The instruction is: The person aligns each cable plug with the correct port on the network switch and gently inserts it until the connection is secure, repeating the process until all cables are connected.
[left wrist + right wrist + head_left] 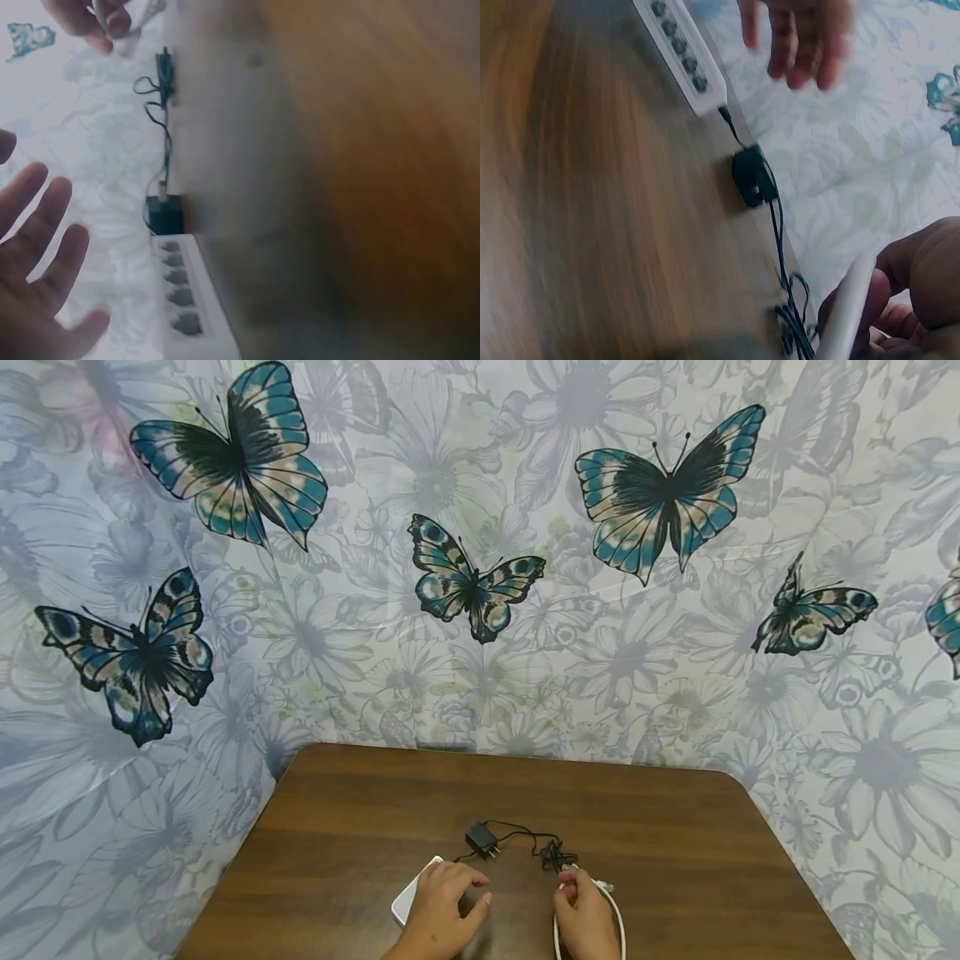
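A white network switch (408,900) lies on the table, partly covered by my left hand (447,897) in the head view. Its row of several ports shows on the switch (214,319) in the left wrist view. The left hand has its fingers spread and holds nothing; whether it touches the case I cannot tell. My right hand (587,917) pinches a looped white network cable (620,920), and one clear plug (604,886) sticks out beside the fingers. In the right wrist view the cable (846,319) passes between thumb and fingers.
Beyond the hands lies a black power adapter (481,839), its prongs facing right. A thin cord runs from it to the switch, and a tangled black bundle (555,855) sits just past the right hand. The brown table (360,802) ends at a butterfly-patterned wall covering (450,693).
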Motion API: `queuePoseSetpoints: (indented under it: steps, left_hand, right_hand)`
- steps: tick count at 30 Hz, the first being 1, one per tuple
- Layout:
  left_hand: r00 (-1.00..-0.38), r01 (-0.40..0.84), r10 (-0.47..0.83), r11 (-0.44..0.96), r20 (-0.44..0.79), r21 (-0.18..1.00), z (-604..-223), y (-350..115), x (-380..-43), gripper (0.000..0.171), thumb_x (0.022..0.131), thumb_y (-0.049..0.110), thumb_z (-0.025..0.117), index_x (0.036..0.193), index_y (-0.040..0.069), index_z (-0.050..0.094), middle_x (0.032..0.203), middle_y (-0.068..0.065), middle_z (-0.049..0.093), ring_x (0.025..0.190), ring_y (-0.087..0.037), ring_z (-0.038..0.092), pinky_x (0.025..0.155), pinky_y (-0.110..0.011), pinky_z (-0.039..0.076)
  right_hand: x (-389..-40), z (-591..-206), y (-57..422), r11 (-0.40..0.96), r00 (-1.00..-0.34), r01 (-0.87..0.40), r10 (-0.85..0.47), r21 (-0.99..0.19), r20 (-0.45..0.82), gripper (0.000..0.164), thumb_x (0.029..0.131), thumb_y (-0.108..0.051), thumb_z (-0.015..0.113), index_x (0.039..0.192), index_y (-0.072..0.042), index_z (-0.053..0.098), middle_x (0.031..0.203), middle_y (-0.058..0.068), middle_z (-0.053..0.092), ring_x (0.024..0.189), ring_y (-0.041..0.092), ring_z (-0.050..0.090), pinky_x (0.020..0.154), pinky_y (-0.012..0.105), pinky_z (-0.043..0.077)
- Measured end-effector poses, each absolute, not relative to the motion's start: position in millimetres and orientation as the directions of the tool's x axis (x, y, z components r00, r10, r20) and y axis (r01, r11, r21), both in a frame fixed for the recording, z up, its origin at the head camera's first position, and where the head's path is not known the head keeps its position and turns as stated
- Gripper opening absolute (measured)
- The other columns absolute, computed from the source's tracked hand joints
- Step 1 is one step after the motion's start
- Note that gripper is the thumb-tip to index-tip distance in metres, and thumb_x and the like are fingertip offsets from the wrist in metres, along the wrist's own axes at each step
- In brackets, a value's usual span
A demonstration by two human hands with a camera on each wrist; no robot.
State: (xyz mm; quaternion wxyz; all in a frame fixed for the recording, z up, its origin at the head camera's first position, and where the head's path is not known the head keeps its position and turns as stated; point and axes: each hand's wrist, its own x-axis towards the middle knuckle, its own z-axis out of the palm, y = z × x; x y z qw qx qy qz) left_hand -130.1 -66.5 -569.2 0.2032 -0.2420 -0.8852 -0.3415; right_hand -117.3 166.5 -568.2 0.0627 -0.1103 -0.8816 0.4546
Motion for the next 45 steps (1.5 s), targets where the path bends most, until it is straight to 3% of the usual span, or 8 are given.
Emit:
queuePoseSetpoints:
  steps: [5,21,26,33,39,45]
  left_hand:
    - [-0.791,0.605,0.336,0.555,0.512,0.571,-564.7,-59.7,-129.0,0.014,0.089,0.027,0.073,0.103,0.027,0.070,0.097,0.015,0.067,0.090,-0.004,0.061,0.076,-0.026,0.051]
    - [-0.839,0.508,0.452,0.449,0.303,0.735,-553.9,-38.6,-127.2,0.024,0.092,0.034,0.070,0.110,0.018,0.071,0.097,0.010,0.071,0.086,-0.001,0.062,0.072,-0.024,0.053]
    - [-0.833,0.473,0.500,0.417,0.238,0.776,-554.8,-35.7,-126.9,0.022,0.092,0.032,0.070,0.111,0.021,0.070,0.100,0.013,0.071,0.086,0.001,0.063,0.071,-0.024,0.053]
    - [-0.853,0.387,0.501,0.422,0.145,0.820,-554.8,-31.3,-126.6,0.021,0.090,0.031,0.073,0.111,0.024,0.070,0.101,0.013,0.071,0.084,0.002,0.063,0.069,-0.023,0.053]
    - [-0.882,0.340,0.460,0.480,0.098,0.809,-557.4,-30.5,-126.7,0.024,0.087,0.028,0.076,0.110,0.025,0.070,0.094,0.017,0.069,0.080,0.002,0.061,0.066,-0.024,0.051]
    - [-0.875,0.351,0.467,0.434,0.126,0.830,-560.4,-30.4,-127.4,0.023,0.087,0.018,0.076,0.109,0.018,0.070,0.088,0.014,0.067,0.076,0.005,0.058,0.066,-0.020,0.051]
  right_hand:
    - [-115.4,-566.2,156.6,0.469,-0.976,0.116,0.216,-0.876,-0.014,0.028,0.090,-0.007,0.060,0.115,0.002,0.065,0.080,0.002,0.061,0.045,0.014,0.054,0.042,0.027,0.049]
    - [-115.8,-562.2,147.8,0.430,-0.996,0.084,0.071,-0.899,-0.059,0.026,0.093,-0.014,0.063,0.112,0.004,0.064,0.082,0.003,0.065,0.056,0.015,0.063,0.048,0.025,0.053]
    - [-114.3,-561.5,146.4,0.435,-0.998,0.062,0.041,-0.898,-0.049,0.026,0.097,-0.020,0.062,0.109,0.002,0.066,0.083,0.002,0.068,0.058,0.015,0.064,0.051,0.024,0.053]
    - [-113.8,-560.2,144.5,0.425,-0.997,0.077,0.044,-0.902,-0.065,0.025,0.096,-0.018,0.062,0.110,0.002,0.069,0.083,0.001,0.071,0.059,0.013,0.064,0.052,0.024,0.053]
    - [-114.4,-559.0,144.3,0.427,-0.998,0.065,0.039,-0.902,-0.053,0.025,0.096,-0.019,0.063,0.109,0.001,0.069,0.082,0.000,0.071,0.060,0.013,0.064,0.052,0.024,0.052]
    - [-112.0,-555.5,141.9,0.402,-0.999,0.053,0.020,-0.914,-0.049,0.025,0.097,-0.016,0.061,0.112,0.001,0.069,0.083,0.000,0.071,0.063,0.017,0.066,0.054,0.024,0.052]
